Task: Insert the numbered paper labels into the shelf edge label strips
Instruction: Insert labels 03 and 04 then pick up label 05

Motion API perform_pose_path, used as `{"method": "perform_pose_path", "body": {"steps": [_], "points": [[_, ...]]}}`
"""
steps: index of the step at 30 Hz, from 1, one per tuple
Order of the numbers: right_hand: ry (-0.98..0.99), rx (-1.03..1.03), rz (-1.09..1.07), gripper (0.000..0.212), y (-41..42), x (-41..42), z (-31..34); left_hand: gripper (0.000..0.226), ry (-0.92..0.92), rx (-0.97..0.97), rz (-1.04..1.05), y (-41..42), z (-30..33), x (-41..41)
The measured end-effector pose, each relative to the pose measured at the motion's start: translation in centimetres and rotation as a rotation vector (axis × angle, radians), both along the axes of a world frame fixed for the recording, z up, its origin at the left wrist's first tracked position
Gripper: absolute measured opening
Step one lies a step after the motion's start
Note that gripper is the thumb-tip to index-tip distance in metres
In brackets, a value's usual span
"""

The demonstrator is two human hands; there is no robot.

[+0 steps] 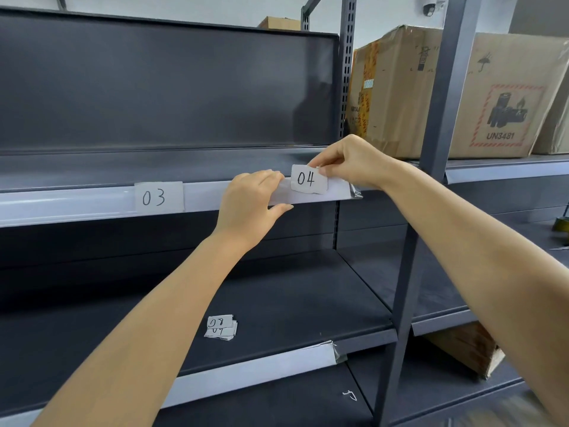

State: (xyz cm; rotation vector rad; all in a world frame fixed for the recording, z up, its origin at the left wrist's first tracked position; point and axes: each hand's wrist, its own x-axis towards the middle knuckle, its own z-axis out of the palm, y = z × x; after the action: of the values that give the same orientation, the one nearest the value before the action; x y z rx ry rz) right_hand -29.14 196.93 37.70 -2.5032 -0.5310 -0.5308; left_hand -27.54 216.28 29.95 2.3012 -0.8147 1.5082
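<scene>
- Currently the label "04" (pixel 308 179) sits at the right end of the upper label strip (pixel 92 204), its top edge standing above the strip's top edge and its lower part in front of the strip face; whether any part is seated in the channel cannot be told.
- Right hand (pixel 351 161): thumb and forefinger pinch the upper right corner of label "04"; the remaining fingers are curled.
- Left hand (pixel 249 208): grasps the upper label strip just left of label "04", fingers curled over its top edge and thumb under its bottom edge.
- Label "03" (pixel 159 197) is seated in the same strip, left of the left hand, upright and flush with the strip face.
- Stack of labels (pixel 221 327): lies on the lower shelf (pixel 308 297) near its front edge; the top sheet reads "08", and the sheets below are offset and mostly covered.
- Lower label strip (pixel 255 369) runs along the front edge of the lower shelf; no label shows in its visible part.
- Cardboard box (pixel 462 97), marked "UN3481", stands on the upper shelf of the adjacent bay to the right, behind the grey upright post (pixel 431 180).
- Second cardboard box (pixel 468 349) rests on a low shelf of the right bay.
</scene>
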Motion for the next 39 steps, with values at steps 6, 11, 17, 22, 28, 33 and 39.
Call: {"method": "perform_pose_path", "body": {"steps": [6,11,17,22,28,33,39], "points": [[-0.104,-0.072,0.005,0.032,0.9,-1.4,-1.1,0.050,0.018,-0.007,-0.004,0.1,0.1,0.0],[-0.221,-0.173,-0.049,0.039,1.3,-1.1,-2.9,0.047,0.027,0.003,-0.015,0.1,0.2,0.0],[-0.302,-0.408,-0.111,0.063,1.3,-0.9,-3.5,0.045,0.021,0.010,-0.007,0.1,0.4,-0.1],[-0.317,-0.320,-0.132,0.056,1.5,-1.0,-3.8,0.043,0.030,0.011,0.012,0.0,0.3,-0.1],[-0.306,-0.363,-0.125,0.048,1.7,-1.1,-3.5,0.042,0.053,0.014,0.017,0.0,0.3,-0.1],[-0.346,-0.383,-0.138,0.046,1.8,-1.2,-3.8,0.040,0.071,0.029,0.027,0.0,0.4,-0.4],[-0.421,-0.409,-0.212,0.047,2.2,-1.8,-5.1,0.039,0.021,0.160,0.106,-0.1,0.0,-1.0]]}}
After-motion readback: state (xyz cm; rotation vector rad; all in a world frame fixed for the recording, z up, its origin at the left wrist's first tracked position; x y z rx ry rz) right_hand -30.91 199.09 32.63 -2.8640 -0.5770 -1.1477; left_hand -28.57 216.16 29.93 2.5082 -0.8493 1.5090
